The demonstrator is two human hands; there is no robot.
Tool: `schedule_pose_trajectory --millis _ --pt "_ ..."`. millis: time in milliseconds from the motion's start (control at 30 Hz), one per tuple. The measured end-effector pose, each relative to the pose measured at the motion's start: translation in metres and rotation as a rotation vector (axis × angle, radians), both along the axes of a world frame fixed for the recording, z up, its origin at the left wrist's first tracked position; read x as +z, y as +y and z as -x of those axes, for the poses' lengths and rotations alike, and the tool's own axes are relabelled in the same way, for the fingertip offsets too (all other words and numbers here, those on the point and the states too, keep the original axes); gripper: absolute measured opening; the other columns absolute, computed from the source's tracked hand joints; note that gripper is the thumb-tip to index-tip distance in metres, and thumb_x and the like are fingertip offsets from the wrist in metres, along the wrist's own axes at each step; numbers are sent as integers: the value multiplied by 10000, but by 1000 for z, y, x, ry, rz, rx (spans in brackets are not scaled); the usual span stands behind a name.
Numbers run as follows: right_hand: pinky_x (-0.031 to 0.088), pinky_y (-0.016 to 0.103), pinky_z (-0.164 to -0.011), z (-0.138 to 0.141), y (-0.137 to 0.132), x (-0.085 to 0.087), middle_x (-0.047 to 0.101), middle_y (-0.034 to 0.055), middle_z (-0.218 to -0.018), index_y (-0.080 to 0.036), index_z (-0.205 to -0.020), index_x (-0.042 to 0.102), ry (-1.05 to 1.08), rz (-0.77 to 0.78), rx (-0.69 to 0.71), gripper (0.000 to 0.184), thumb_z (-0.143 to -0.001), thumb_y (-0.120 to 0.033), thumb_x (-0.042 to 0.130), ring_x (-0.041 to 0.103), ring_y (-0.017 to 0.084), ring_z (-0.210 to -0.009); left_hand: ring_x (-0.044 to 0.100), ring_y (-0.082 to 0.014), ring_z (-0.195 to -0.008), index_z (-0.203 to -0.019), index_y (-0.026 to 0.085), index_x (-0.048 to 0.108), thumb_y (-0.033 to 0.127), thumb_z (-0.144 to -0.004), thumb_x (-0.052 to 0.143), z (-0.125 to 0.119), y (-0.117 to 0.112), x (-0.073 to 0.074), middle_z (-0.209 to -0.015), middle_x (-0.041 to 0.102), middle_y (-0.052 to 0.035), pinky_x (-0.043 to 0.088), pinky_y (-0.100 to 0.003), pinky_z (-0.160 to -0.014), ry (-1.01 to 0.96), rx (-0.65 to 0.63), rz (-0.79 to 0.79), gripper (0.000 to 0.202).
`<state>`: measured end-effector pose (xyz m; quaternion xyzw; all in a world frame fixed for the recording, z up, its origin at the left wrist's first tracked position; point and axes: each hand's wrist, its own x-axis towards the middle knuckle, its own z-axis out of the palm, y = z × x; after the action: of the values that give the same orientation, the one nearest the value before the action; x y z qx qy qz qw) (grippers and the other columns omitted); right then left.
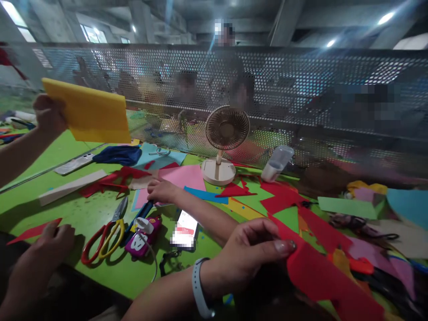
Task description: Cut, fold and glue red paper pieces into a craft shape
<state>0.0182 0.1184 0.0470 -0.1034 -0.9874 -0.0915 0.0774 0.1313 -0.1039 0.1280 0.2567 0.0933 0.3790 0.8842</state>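
Observation:
My left hand (256, 245), below a pale wristband, pinches the edge of a large red felt sheet (314, 267) between thumb and fingers. Its lower edge has been cut into corners. My right arm crosses behind the left one. At its end my right hand (162, 191) has its fingers curled down at the top of a dark blue stick-shaped tool (142, 215); its exact kind is unclear. Beside the tool lie open scissors (106, 236) with red and yellow handles, a purple power strip (142, 238) with a white plug, and a lit phone (184, 229).
At the left, another person's hand (50, 113) holds up yellow felt (92, 111); a second hand (47, 249) holds a red strip. A fan (227, 129) and a clear cup (277, 162) stand before a perforated metal screen (150, 89). Felt scraps cover the green table (73, 218).

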Motion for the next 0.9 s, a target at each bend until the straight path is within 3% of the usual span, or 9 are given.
schedule_pose_trajectory --millis 100,200,333,433,567,633,733,800,900 --pt "151 429 -1173 -5 3 -9 602 63 -1292 -204 -1017 665 50 -254 125 165 -919 -213 532 403 226 -1330 635 -78 -633 -742 113 682 215 -636 849 -2 -1 -3 -718 688 -24 487 -160 -634 1 -9 -5 222" --pt "180 412 -1181 -15 5 -15 624 67 -1258 -190 -1017 639 102 -377 149 245 -958 -127 410 419 189 -1328 632 -79 -625 -741 115 676 211 -627 853 -3 -2 -4 -717 687 -23 483 -162 -622 2 -12 1 232" --pt "207 395 -1175 -34 0 -15 699 71 -1055 -182 -967 626 141 -328 93 264 -957 -90 379 522 160 -1210 615 -79 -619 -743 116 669 220 -627 855 -1 -3 -1 -706 672 -20 473 -174 -622 14 -7 -6 243" --pt "170 379 -1177 -52 -12 -15 720 28 -900 -192 -896 622 172 -279 -21 324 -962 -69 330 603 142 -1023 588 -68 -607 -750 118 664 236 -636 851 0 -5 0 -698 656 -10 444 -169 -612 36 3 -35 248" --pt "234 420 -1128 -74 -31 -11 730 20 -825 -179 -923 624 215 -266 -189 328 -965 -77 316 632 149 -782 580 -79 -637 -769 125 659 253 -665 834 -1 -10 -2 -718 648 -13 440 -195 -653 71 -13 -101 241" --pt "256 432 -1107 -78 -39 -1 743 12 -866 -193 -996 621 310 -229 -296 265 -975 -135 363 642 154 -791 575 -84 -634 -758 128 649 253 -676 826 -1 -13 -3 -713 642 -15 428 -200 -636 76 -22 -122 232" --pt "245 402 -1112 -71 -52 27 753 -25 -965 -231 -1113 609 438 -174 -412 238 -965 -206 424 657 142 -876 554 -78 -609 -756 131 640 252 -696 810 2 -19 -2 -701 629 -15 402 -196 -603 77 -34 -146 217" --pt "227 361 -1122 -59 -67 52 729 -50 -1096 -253 -1192 596 414 -213 -375 314 -969 -204 380 648 119 -977 537 -71 -594 -765 134 644 249 -705 803 5 -23 0 -692 621 -13 384 -190 -586 77 -52 -153 205" --pt "186 288 -1134 -38 -101 90 634 -176 -1245 -378 -1250 573 371 -368 -252 532 -1004 -163 153 573 35 -1129 538 -77 -607 -759 138 653 253 -715 793 10 -29 1 -691 617 -17 379 -194 -592 65 -81 -175 186"
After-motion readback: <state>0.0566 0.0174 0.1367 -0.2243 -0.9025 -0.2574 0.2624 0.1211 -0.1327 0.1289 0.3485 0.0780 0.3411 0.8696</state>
